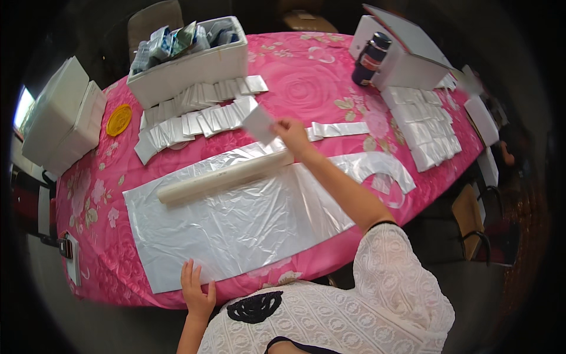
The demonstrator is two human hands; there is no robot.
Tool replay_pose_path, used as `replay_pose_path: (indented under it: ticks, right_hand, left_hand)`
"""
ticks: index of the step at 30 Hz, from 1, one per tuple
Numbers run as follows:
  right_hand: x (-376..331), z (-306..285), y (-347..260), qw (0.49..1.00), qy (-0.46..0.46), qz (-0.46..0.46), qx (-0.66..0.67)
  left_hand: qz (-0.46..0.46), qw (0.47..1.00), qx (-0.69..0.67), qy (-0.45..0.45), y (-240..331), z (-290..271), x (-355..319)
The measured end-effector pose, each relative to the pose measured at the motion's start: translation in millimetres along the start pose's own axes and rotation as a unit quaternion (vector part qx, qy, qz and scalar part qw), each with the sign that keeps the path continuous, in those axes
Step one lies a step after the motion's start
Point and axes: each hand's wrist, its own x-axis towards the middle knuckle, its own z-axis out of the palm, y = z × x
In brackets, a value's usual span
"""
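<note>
Above glossy film (236, 224), flat white packet (259, 124)

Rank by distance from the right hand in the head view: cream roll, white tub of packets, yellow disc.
From the right hand, which holds a small silver packet:
1. Cream roll, just below and left of it.
2. White tub, up-left at the table's far edge.
3. Yellow disc, far left.

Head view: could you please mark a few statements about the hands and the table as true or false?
1. The right hand holds a small silvery sheet. True.
2. The left hand grips the roll. False: it rests at the near edge of the large plastic sheet.
3. The tablecloth is blue. False: pink and floral.
4. A yellow lid lies near the white box. True.
</note>
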Motion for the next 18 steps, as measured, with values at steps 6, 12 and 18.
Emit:
replay_pose_path:
  ticks: [6,12,18]
  right_hand:
    - [101,14,33,0.985,0.133,0.065,-0.086]
    - [93,39,24,0.909,0.104,0.056,-0.4]
    - [35,17,-8,0.937,-0.149,-0.08,-0.306]
  left_hand:
    - [0.024,0.996,0.072,-0.037,-23,14,-10]
    - [0.014,0.995,0.08,-0.053,-24,14,-13]
    - [0.01,0.997,0.072,-0.04,-17,12,-9]
